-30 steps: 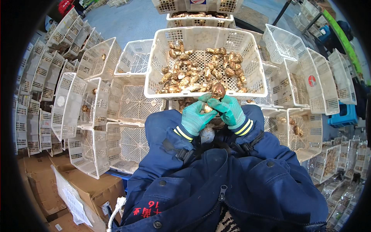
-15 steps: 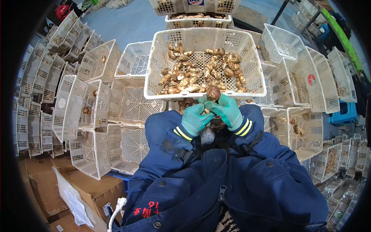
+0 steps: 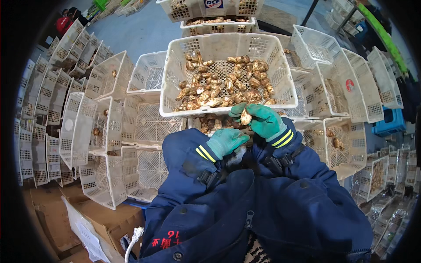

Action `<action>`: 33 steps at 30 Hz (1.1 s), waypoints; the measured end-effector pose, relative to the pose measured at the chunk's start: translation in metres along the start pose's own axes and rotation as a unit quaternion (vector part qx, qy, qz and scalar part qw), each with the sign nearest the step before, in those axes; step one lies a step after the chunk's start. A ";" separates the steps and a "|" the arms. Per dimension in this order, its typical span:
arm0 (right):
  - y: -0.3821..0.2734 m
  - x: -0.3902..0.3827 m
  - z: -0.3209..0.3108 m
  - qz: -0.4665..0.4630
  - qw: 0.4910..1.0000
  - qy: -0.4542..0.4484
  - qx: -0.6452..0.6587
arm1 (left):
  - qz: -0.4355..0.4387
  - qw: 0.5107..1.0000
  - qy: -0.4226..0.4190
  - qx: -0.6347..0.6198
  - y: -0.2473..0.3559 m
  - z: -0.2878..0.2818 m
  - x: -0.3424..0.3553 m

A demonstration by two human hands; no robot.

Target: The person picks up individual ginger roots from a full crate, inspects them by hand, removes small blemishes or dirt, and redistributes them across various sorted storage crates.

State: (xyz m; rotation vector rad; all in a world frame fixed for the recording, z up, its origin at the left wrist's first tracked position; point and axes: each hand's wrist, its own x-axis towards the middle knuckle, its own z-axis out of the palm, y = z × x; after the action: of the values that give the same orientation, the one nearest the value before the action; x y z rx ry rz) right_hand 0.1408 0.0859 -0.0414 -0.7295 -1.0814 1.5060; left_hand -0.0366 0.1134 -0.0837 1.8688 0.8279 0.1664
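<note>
My right hand (image 3: 263,120), in a teal glove, holds a pale, brown-flecked mushroom (image 3: 245,115) upright between its fingers, just below the near rim of a white plastic crate (image 3: 224,37). Lower and to the left, my gloved left hand (image 3: 226,142) has its fingers curled together; whatever they hold, if anything, is hidden. The big crate holds several mushrooms (image 3: 206,87), brown and cream, lying over its mesh bottom. More mushrooms (image 3: 209,123) show in a crate beneath it, partly hidden by my hands.
Further white crates surround me at left (image 3: 147,171) and right (image 3: 344,147), some tipped on their sides. Crates (image 3: 213,27) with mushrooms stand behind. Cardboard boxes (image 3: 94,219) lie low left, a blue bin (image 3: 386,125) at right. A person in red (image 3: 63,23) is far back left.
My left hand has moved down, apart from my right. The large brown cap is out from between my hands; my right hand now shows a paler mushroom. The view has shifted slightly.
</note>
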 end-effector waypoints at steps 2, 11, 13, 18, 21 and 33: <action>0.010 -0.004 -0.019 0.001 0.997 0.011 0.082 | 0.073 0.996 0.040 0.043 0.002 -0.001 -0.001; -0.022 -0.006 -0.037 -0.355 0.811 -0.005 -0.465 | 0.003 0.996 -0.080 -0.034 -0.001 0.000 -0.001; -0.027 -0.014 -0.048 -0.320 0.787 0.022 -0.526 | -0.004 0.996 -0.066 -0.051 0.011 -0.002 -0.003; -0.028 -0.027 -0.052 -0.120 0.934 0.204 -0.269 | 0.045 0.998 -0.044 0.005 -0.010 0.003 0.002; -0.045 -0.039 -0.051 -0.081 0.951 0.293 -0.049 | 0.018 0.998 -0.059 0.024 -0.017 0.004 0.007; -0.050 -0.153 -0.154 -0.111 0.931 0.347 -0.017 | -0.052 0.993 -0.067 -0.082 -0.016 0.011 0.012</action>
State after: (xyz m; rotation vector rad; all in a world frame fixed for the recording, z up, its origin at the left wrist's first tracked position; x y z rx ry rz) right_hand 0.3310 -0.0256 -0.0731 -1.0248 -0.6185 0.9171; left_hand -0.0300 0.1154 -0.1055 1.6611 0.7927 0.0418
